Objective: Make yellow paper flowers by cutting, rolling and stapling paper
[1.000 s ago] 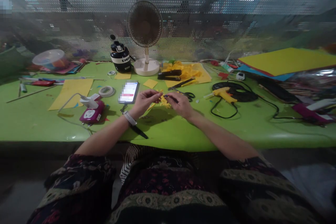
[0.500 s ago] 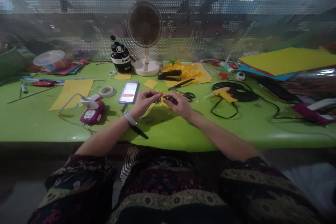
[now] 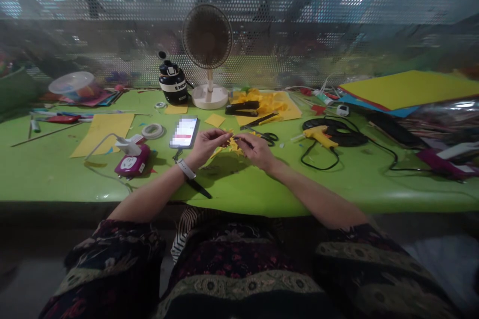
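Note:
Both hands meet over the middle of the green table. My left hand (image 3: 209, 144) pinches the upper edge of a small, pointed yellow paper piece (image 3: 234, 148), which looks like a flower. Closed fingers of my right hand (image 3: 259, 150) press in from the other side, around something small and dark that I cannot make out. Fingers cover much of the paper. Just behind the right hand lie black-handled scissors (image 3: 270, 136), partly hidden. A phone (image 3: 183, 132) with a lit screen lies beside my left hand.
A yellow glue gun (image 3: 320, 135) and its black cord lie to the right. Behind stand a fan (image 3: 209, 95), a black bottle (image 3: 173, 84) and a stapler (image 3: 242, 107) near yellow paper pieces (image 3: 267, 101). On the left are a tape roll (image 3: 152, 131) and a purple power socket (image 3: 132, 162).
The right fingers have shifted slightly over the yellow paper piece, their tips now closer to the left fingertips. My left hand stays nearly still, and the table things have not moved.

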Demonstrator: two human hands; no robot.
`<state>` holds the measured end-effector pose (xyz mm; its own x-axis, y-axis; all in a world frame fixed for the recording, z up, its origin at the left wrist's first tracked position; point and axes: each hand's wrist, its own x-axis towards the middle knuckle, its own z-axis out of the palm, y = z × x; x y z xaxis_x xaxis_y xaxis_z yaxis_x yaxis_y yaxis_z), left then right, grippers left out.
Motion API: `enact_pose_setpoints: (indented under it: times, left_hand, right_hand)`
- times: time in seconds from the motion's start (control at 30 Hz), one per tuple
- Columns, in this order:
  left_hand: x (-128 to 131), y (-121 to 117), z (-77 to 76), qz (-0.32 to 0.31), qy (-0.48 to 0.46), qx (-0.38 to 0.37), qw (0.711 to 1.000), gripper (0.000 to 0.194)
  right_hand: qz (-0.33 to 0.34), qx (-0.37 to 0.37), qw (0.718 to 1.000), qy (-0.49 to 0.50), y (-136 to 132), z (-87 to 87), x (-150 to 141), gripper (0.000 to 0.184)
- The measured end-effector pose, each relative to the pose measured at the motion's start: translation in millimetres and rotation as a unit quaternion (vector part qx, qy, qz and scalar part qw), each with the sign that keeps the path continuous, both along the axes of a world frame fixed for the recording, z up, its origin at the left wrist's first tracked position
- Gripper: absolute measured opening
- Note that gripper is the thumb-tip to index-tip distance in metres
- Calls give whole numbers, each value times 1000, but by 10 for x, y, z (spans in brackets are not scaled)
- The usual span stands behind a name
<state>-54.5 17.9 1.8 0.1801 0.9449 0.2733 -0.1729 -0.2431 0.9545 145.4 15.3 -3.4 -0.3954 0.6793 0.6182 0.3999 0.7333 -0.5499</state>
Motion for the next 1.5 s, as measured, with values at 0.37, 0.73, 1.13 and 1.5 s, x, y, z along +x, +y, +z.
enact_pose_setpoints:
  times: [0.37, 0.73, 1.13, 1.5]
  left_hand:
    - [10, 5, 18, 11, 3, 7, 1000, 29]
    - [-1, 18, 73, 42, -22, -18, 999, 33]
    - [-41, 40, 168, 44, -94, -87, 991, 38]
    - [52, -95, 104, -72, -80, -142, 984, 34]
  right_hand:
    - [6, -23, 1000, -5, 1, 12, 7, 26]
    - [-21, -53, 998, -13, -13, 39, 0, 27]
    - [-55, -195, 973, 109, -46, 154, 21, 29]
    - [62, -390, 890, 229, -112, 201, -78, 43]
